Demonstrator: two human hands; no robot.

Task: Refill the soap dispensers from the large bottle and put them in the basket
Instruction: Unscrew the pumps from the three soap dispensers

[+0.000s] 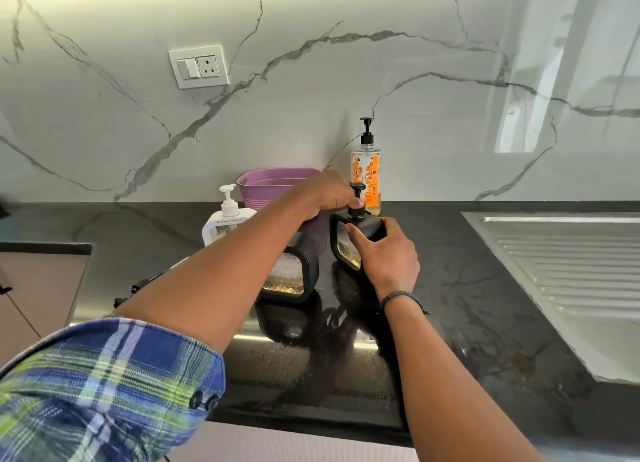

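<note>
Two black square soap dispensers stand on the dark counter. My right hand (384, 254) grips the body of the right black dispenser (372, 224), while my left hand (329, 193) pinches its black pump cap (356, 209). The left black dispenser (294, 274) stands partly behind my left forearm, its pump hidden. A white dispenser (225, 221) stands further left. Behind them sits the purple basket (263, 184). The large clear bottle (366, 171) with an orange label and black pump stands against the wall, a little yellow liquid at its bottom.
A steel sink drainboard (568, 264) takes up the right side of the counter. A wall socket (199, 66) is on the marble backsplash. A small black object (133, 290) lies on the counter at the left, next to my forearm.
</note>
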